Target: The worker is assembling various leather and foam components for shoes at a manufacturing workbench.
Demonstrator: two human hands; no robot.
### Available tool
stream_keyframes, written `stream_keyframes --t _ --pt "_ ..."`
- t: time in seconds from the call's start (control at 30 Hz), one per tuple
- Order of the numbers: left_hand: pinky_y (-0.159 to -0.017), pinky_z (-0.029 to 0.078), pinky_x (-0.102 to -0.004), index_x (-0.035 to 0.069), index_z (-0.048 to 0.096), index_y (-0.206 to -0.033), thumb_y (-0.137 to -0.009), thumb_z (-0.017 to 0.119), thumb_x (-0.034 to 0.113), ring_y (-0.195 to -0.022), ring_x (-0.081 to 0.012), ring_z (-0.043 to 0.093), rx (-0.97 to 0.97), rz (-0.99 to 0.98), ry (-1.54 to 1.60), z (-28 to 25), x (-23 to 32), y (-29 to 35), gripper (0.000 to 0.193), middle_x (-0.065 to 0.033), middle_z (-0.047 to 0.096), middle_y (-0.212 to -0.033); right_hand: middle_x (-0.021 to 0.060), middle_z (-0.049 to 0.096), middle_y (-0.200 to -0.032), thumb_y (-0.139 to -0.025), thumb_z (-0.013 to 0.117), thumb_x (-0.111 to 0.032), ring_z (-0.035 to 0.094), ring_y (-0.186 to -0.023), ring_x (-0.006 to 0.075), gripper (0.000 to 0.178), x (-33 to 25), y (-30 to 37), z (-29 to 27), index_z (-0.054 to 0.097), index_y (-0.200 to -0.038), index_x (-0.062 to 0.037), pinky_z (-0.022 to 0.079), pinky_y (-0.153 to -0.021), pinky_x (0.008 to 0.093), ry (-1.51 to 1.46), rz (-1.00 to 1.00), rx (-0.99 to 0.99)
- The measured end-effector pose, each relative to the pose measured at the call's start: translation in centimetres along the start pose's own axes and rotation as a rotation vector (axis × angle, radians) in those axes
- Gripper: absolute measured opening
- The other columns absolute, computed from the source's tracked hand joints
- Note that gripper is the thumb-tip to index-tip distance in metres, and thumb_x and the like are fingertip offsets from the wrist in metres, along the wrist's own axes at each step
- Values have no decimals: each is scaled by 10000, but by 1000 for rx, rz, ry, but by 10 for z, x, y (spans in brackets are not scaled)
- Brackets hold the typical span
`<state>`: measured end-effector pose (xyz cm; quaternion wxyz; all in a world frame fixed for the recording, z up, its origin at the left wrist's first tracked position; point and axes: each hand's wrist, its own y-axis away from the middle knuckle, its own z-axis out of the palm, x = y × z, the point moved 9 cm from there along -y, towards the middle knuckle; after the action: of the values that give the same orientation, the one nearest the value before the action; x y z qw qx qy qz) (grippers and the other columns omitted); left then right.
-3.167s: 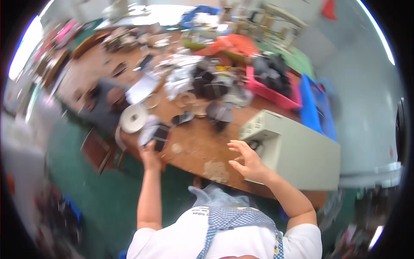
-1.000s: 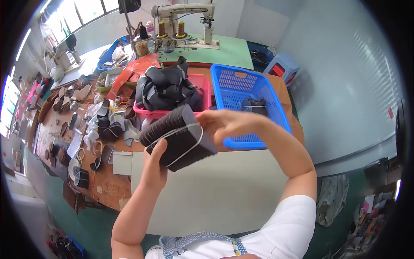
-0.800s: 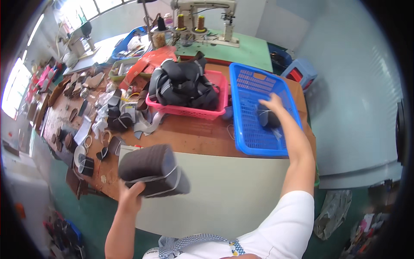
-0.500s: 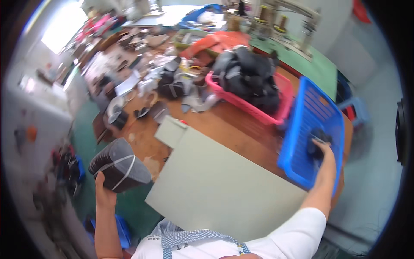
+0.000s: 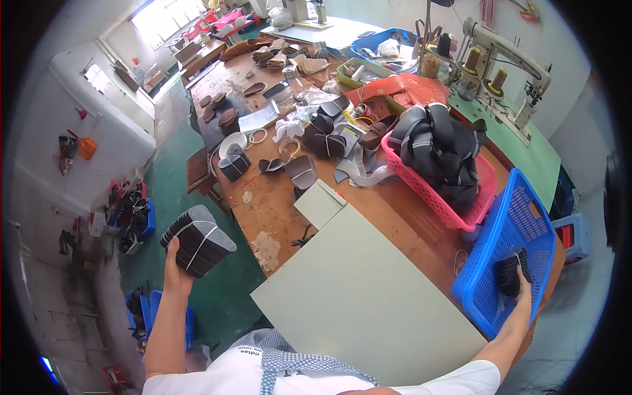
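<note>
Clamping the banded dark stack (image 5: 199,242) in the left grip (image 5: 175,268); touching the smaller dark bundle (image 5: 508,275) with the right grip (image 5: 524,288) inside the blue basket (image 5: 482,253); cannot tell whether closed. Calls for even pressure across all layers to prevent fanning. Noting cluttered brown desk (image 5: 416,227) ahead of both grips, pale flat-topped unit (image 5: 368,289) between, green floor (image 5: 224,296) beside the left, sewing machine (image 5: 505,52) beyond the right.

my bundle (image 5: 199,241), black and grey; my apron (image 5: 309,365), blue-and-white checked; my shirt (image 5: 224,371), white; basket (image 5: 528,205), blue; crate (image 5: 431,192), pink.
</note>
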<state>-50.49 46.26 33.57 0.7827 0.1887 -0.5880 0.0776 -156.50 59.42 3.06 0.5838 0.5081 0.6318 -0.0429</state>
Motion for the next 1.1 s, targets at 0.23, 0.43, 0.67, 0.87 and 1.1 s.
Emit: stream_keyframes --t 0.23,0.43,0.67,0.87,1.1 --pt "-1078 451 -411 51 534 -1378 -954 637 453 -1242 -238 583 -21 4 -30 18 2 0 593 -88 610 -1348 125 652 -1260 -707 880 -454 654 -1080 316 817 -12 -3 14 571 -1363 -78 540 -838 495 -181 68 25" --pt "-1085 454 -420 65 522 -1394 -961 617 478 -1250 -254 581 -20 9 -42 12 -4 -7 606 -98 596 -1370 122 629 -1098 -624 878 -571 604 -788 282 829 -42 -7 48 591 -1232 -87 481 -660 374 -37 -88 166" --pt "-1081 456 -416 68 529 -1389 -938 646 486 -1241 -249 587 -42 -28 -60 11 -22 -26 626 -94 607 -1354 228 472 -1394 -606 884 -567 518 -1137 360 1024 -46 0 75 455 -1450 -176 475 -807 493 -39 134 35" --pt "-1078 460 -416 74 533 -1384 -933 654 485 -1232 -242 592 23 -39 -89 -15 -19 -18 622 -90 610 -1349 224 308 -1574 -548 936 -497 298 -1447 425 1341 -129 13 81 197 -1560 -21 289 -1196 463 1156 -413 395" --pt "-1074 462 -411 77 539 -1378 -913 681 494 -1227 -238 593 107 -38 -117 -31 -18 -8 640 -90 617 -1337 174 535 -1408 -609 917 -432 532 -1282 396 1132 -113 -16 103 335 -1468 20 445 -1085 447 1104 -311 44"
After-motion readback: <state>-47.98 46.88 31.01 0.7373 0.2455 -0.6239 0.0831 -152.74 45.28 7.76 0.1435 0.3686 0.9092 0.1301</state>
